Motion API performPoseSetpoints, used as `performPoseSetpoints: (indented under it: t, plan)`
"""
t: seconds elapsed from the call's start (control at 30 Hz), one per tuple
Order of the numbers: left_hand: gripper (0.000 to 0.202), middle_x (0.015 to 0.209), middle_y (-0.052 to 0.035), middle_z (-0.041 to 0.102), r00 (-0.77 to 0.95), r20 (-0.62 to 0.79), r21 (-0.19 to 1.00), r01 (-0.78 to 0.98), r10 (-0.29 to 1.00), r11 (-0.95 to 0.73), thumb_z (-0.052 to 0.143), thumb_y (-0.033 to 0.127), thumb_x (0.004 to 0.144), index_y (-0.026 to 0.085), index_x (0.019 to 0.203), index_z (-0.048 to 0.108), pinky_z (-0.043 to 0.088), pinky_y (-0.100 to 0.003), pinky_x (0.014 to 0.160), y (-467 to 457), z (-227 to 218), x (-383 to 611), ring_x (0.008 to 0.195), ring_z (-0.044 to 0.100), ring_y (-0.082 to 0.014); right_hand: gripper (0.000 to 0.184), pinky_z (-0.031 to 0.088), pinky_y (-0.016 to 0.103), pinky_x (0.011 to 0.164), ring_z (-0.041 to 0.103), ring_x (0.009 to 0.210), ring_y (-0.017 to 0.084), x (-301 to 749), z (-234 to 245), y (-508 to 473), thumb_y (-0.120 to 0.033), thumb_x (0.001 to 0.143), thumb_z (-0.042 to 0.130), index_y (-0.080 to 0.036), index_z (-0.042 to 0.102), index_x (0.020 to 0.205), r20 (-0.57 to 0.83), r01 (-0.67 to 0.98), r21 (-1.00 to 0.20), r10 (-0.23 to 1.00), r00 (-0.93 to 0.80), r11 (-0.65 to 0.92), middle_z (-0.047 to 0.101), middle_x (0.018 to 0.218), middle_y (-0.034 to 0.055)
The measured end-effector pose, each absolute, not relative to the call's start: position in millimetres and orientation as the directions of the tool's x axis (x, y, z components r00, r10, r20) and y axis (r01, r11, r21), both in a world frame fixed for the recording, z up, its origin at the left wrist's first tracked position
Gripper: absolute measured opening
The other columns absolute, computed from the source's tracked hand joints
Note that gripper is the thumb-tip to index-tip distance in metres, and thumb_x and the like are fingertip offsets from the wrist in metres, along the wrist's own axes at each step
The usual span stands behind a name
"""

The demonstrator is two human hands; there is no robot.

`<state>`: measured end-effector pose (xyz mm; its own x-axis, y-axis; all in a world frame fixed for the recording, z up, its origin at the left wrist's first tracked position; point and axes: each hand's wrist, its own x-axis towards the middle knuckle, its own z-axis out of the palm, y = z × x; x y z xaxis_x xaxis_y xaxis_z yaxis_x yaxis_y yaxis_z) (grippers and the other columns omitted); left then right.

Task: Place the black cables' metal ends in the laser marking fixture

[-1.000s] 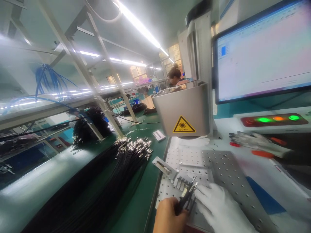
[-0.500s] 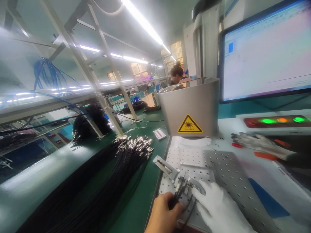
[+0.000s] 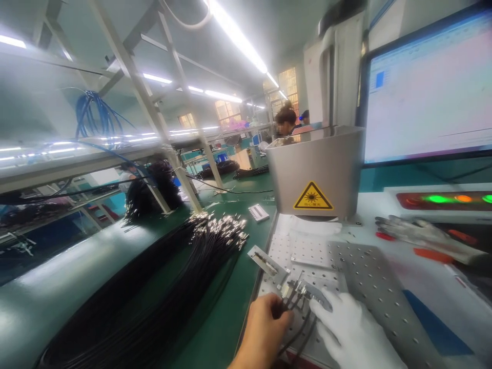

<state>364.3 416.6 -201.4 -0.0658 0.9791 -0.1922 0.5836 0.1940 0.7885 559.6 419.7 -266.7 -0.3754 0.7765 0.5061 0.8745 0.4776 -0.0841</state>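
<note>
Left hand (image 3: 266,324) pinches cables (image 3: 295,302) near the edge of a perforated plate (image 3: 282,248); narrowly apart, right hand (image 3: 342,322) half-curls, grip unclear.

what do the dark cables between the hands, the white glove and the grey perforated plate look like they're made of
Dark cables: probably rubber or plastic jackets, given the near-black colour and smooth bends.
White glove: likely fabric, matte and soft-looking; blur hides any weave.
Grey perforated plate: seemingly metal, satin, judging by its flat grey surface and neat rows of holes.
</note>
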Motion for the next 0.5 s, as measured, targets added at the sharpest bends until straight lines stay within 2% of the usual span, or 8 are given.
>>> performPoseSetpoints:
  t: [0.1,0.2,0.4,0.5]
  plan:
    - [0.012,0.058,0.0045,0.045,-0.076,-0.190,0.718,0.669,0.979,0.192,0.055,0.020,0.065,0.019,0.057,0.045,0.027,-0.025,0.059,413,-188,371,0.062,0.041,-0.0104,0.033,0.051,0.038,0.061,0.057,0.074,0.025,561,-269,421,-0.023,0.086,0.048,-0.031,0.067,0.112,0.503,0.872,-0.071,0.772,-0.389,0.485,0.059,0.110,0.0123]
    - [0.015,0.056,0.0054,0.039,-0.082,-0.205,0.676,0.709,0.975,0.202,0.054,0.019,0.065,0.019,0.054,0.043,0.025,-0.026,0.058,412,-179,375,0.061,0.038,-0.0098,0.031,0.051,0.038,0.064,0.057,0.078,0.025,561,-268,422,-0.023,0.085,0.051,-0.032,0.067,0.110,0.492,0.868,-0.111,0.785,-0.376,0.485,0.060,0.110,0.0102]
    - [0.015,0.054,0.0049,0.037,-0.087,-0.220,0.600,0.773,0.972,0.205,0.053,0.020,0.065,0.019,0.054,0.044,0.024,-0.027,0.058,416,-181,377,0.060,0.037,-0.0102,0.030,0.051,0.039,0.065,0.058,0.079,0.027,559,-265,421,-0.024,0.082,0.054,-0.031,0.068,0.108,0.506,0.861,-0.158,0.789,-0.349,0.483,0.062,0.110,0.0099]
    - [0.016,0.053,0.0048,0.037,-0.083,-0.230,0.586,0.783,0.970,0.207,0.053,0.021,0.066,0.019,0.053,0.043,0.024,-0.027,0.058,416,-182,378,0.059,0.037,-0.0102,0.036,0.051,0.041,0.070,0.057,0.082,0.026,560,-267,420,-0.022,0.086,0.049,-0.032,0.065,0.116,0.465,0.851,-0.191,0.809,-0.360,0.489,0.059,0.120,0.0085]
